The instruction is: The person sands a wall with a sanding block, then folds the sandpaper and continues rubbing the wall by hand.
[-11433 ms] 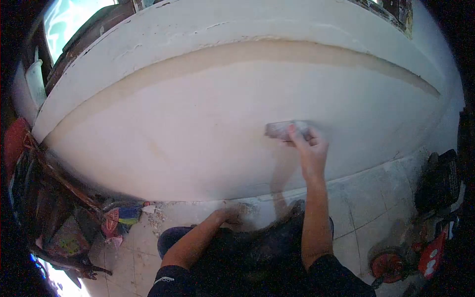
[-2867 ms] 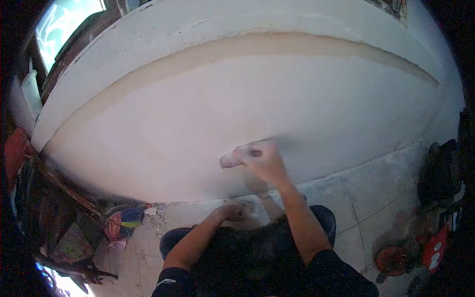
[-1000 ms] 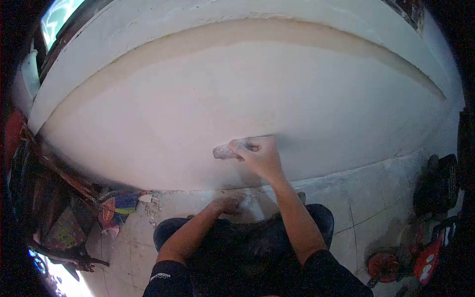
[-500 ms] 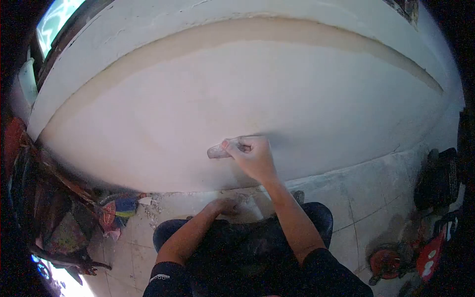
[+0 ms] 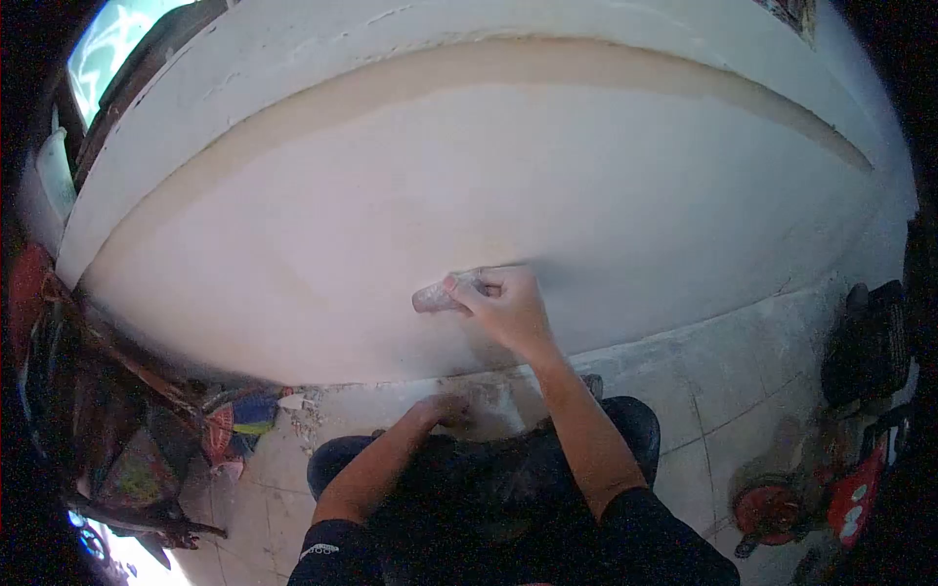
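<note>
My right hand (image 5: 510,311) is closed, thumb on top, around a dusty grey-brown strip that looks like folded sandpaper (image 5: 440,296). The strip lies against the lower middle of a broad, pale wall surface (image 5: 342,205), and its left end sticks out past my thumb. A soft shadow falls on the wall to the right of the hand. Lower down, my left hand (image 5: 445,410) hangs close to my lap, apart from the wall. Its fingers are dark and blurred, so their pose is hard to make out.
Dusty floor tiles (image 5: 752,391) run along the wall's foot. To the left lie a colourful crumpled packet (image 5: 234,425) and dark clutter. On the right are a black case (image 5: 865,342), a round reddish object (image 5: 767,513) and a red item (image 5: 858,503). A raised ledge (image 5: 518,21) curves above.
My right hand and the strip have shifted very slightly to the right along the wall, still in contact. The camera view has tilted a little. My left hand stays by my lap.
</note>
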Motion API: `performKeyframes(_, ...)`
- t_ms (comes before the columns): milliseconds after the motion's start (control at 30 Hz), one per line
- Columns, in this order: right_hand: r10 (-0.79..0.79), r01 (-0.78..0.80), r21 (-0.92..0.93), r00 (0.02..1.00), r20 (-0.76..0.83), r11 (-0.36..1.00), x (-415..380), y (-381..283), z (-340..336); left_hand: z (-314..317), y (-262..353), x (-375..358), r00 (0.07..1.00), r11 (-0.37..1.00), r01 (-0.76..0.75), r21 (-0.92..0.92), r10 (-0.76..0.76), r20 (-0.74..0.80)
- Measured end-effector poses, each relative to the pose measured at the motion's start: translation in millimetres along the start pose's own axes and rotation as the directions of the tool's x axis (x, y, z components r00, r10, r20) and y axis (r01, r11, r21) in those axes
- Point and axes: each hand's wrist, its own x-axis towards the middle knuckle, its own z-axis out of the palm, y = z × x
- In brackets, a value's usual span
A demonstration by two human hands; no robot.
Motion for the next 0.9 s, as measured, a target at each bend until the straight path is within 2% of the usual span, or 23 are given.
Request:
performKeyframes(67,-0.073,0.071,0.07,0.997,0.029,0.995,4.0,-7.2,-6.8,-11.4,-7.0,3.5,0.999,0.999,0.016,-0.045,-0.014,0.036)
performKeyframes(133,0.07,-0.074,-0.037,0.992,-0.106,0.997,1.5,-29.3,-45.7,-30.7,13.2,-10.5,0.986,0.999,-0.052,-0.001,0.051,0.162)
performKeyframes(167,0.064,-0.052,0.073,0.982,-0.179,0.996,-0.5,-34.9,-64.5,-39.8,25.5,-23.3,0.986,0.998,-0.056,-0.009,0.057,0.159)
performKeyframes(200,0.063,-0.017,0.178,0.966,-0.251,0.984,-0.7,-38.7,-74.8,-51.5,39.4,-39.5,0.996,1.0,-0.012,-0.028,0.015,0.09)
performKeyframes(233,0.061,-0.018,0.172,0.967,-0.247,0.985,-0.1,-39.9,-73.3,-56.9,47.5,-46.8,0.999,0.998,0.031,-0.05,-0.03,0.023)
performKeyframes(300,0.084,0.019,0.319,0.948,-0.306,0.948,-2.0,-40.4,-69.9,-54.3,45.7,-41.1,0.999,0.999,0.032,0.009,-0.032,0.022)
performKeyframes(367,0.085,-0.046,0.177,0.971,-0.224,0.983,-4.2,-39.6,-49.6,-45.1,36.4,-29.1,0.999,0.997,0.034,0.075,-0.036,0.026)
performKeyframes(433,0.009,-0.006,0.066,0.998,-0.056,0.998,-0.5,-17.8,-17.3,-25.9,19.2,-10.1,0.998,0.997,-0.018,0.079,0.013,0.061)
performKeyframes(467,0.012,-0.008,0.07,0.998,-0.066,0.997,-0.5,-6.0,-7.6,-28.6,24.4,-15.5,0.998,0.996,-0.02,0.087,0.014,0.068)
performKeyframes(533,-0.005,0.003,0.124,1.0,0.017,0.992,2.2,7.3,5.5,-44.4,34.6,-34.3,0.995,0.999,0.01,0.033,-0.013,0.101)
performKeyframes(567,-0.01,0.008,0.13,1.0,0.011,0.991,2.3,-4.0,-4.5,-48.1,30.1,-36.4,0.995,0.999,0.013,0.042,-0.018,0.101)
performKeyframes(633,0.165,-0.168,-0.028,0.984,-0.07,0.985,-2.6,-37.9,-45.3,-37.8,16.0,-38.4,0.998,0.999,-0.053,-0.005,0.053,0.023)
performKeyframes(700,0.096,-0.079,0.095,0.978,-0.187,0.992,-0.4,-39.2,-78.5,-30.2,5.9,-33.2,0.99,0.99,-0.128,-0.054,0.124,-0.074)
performKeyframes(767,0.101,-0.073,0.15,0.977,-0.189,0.986,3.8,-34.1,-77.1,-29.8,11.2,-33.3,0.98,0.983,-0.163,-0.088,0.151,-0.128)
performKeyframes(800,0.106,-0.06,0.218,0.973,-0.205,0.974,1.4,-32.2,-77.3,-36.3,22.1,-33.1,0.992,0.99,-0.117,-0.08,0.113,-0.059)
performKeyframes(833,0.13,-0.098,0.178,0.975,-0.179,0.979,-1.1,-39.2,-66.7,-47.6,31.2,-36.3,0.997,0.994,-0.078,-0.073,0.078,0.007)
performKeyframes(867,0.159,-0.138,0.138,0.975,-0.154,0.981,-4.4,-52.2,-47.0,-50.7,30.0,-32.8,0.997,0.994,-0.079,-0.075,0.08,0.009)
performKeyframes(900,0.112,-0.108,0.038,0.985,-0.128,0.993,-8.0,-48.7,-26.3,-49.6,26.2,-26.7,0.997,0.999,-0.036,-0.033,0.038,0.068)
